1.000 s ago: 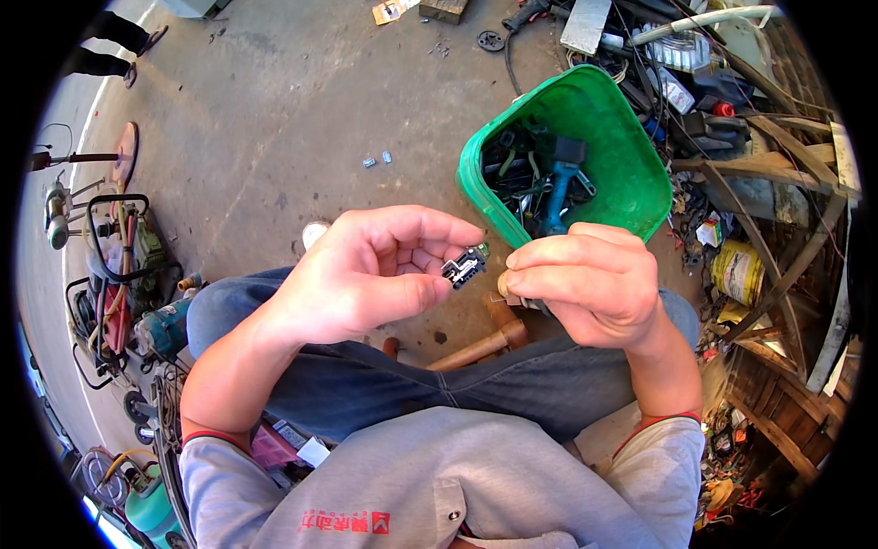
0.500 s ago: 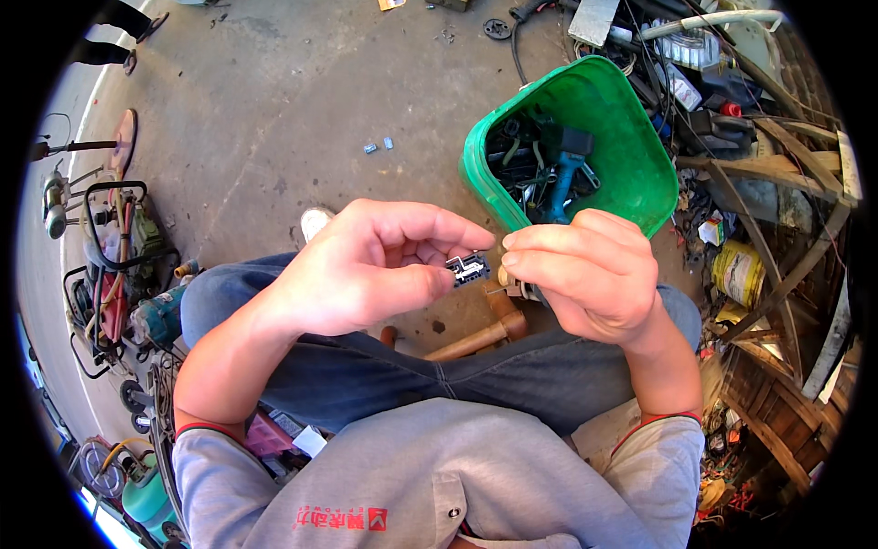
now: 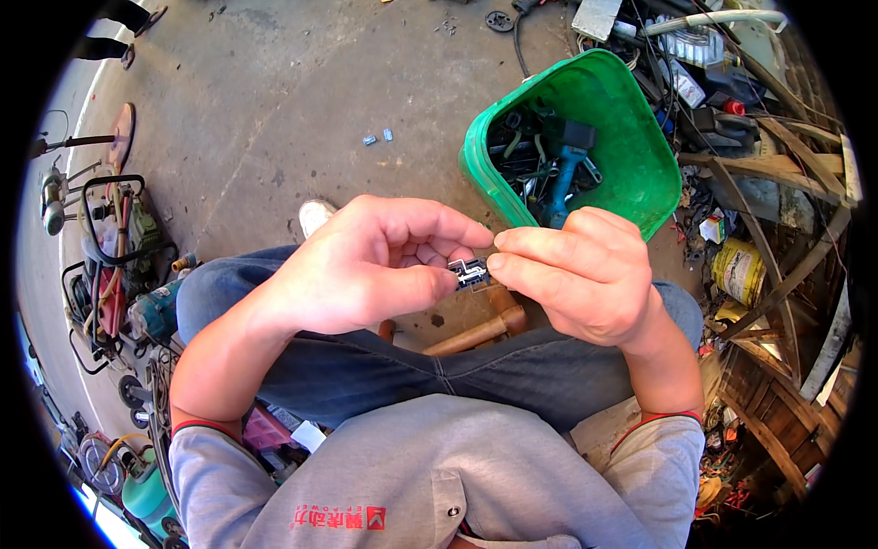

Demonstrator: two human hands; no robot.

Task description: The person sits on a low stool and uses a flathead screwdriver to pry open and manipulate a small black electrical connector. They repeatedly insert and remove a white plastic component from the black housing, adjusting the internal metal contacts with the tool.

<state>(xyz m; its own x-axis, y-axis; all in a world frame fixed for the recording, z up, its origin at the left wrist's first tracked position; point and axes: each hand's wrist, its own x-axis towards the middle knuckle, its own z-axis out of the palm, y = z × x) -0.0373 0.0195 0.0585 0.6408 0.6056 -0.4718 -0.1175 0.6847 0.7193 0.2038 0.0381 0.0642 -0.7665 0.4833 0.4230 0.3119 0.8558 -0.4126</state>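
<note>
Between the thumb and fingers of my left hand [image 3: 366,270] is a small black part [image 3: 471,273] with a bright silver metal piece on its face. My right hand [image 3: 585,270] is closed in a pinch, its fingertips right at the part's right end. What those fingertips hold, if anything, is hidden. Both hands are above my lap, in front of my knees.
A green bin [image 3: 631,156] with a blue cordless power tool [image 3: 569,174] and loose tools stands ahead right. Scrap and wooden slats [image 3: 786,174] crowd the right. Machines [image 3: 114,265] line the left. Two small bluish pieces [image 3: 378,137] lie on the floor. Another person's feet show far left.
My right hand has moved slightly left, bringing its fingertips from a small gap up to the black part. My left hand keeps its hold almost unmoved.
</note>
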